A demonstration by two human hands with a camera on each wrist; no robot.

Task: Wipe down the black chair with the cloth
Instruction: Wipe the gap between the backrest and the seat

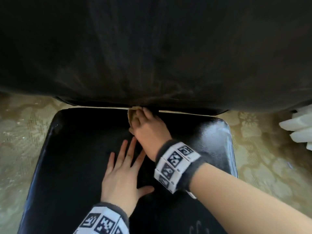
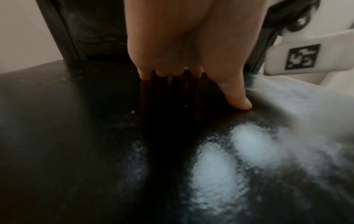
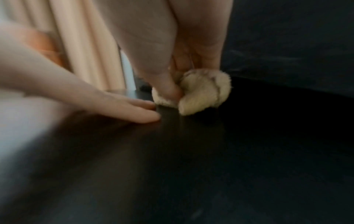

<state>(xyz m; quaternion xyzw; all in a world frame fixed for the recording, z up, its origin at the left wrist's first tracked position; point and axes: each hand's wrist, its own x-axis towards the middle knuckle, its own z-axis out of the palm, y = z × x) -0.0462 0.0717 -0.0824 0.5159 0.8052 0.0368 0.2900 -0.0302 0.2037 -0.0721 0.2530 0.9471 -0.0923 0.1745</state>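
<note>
The black chair fills the head view: its glossy seat (image 1: 76, 157) below and its backrest (image 1: 152, 48) above. My right hand (image 1: 146, 125) reaches to the rear edge of the seat and grips a bunched pale yellow cloth (image 1: 133, 114), shown close in the right wrist view as the cloth (image 3: 203, 94) pressed on the seat (image 3: 210, 166) by the right hand (image 3: 172, 68). My left hand (image 1: 123, 171) lies flat on the seat's middle with fingers straight and spread. The left wrist view shows the left hand (image 2: 172, 53) with fingertips on the seat (image 2: 76, 136).
A patterned beige carpet (image 1: 263, 166) surrounds the chair on both sides. A white ribbed object (image 1: 298, 130) stands at the right edge. A narrow gap (image 1: 185, 111) separates seat and backrest. Light curtains (image 3: 80, 53) hang at the left in the right wrist view.
</note>
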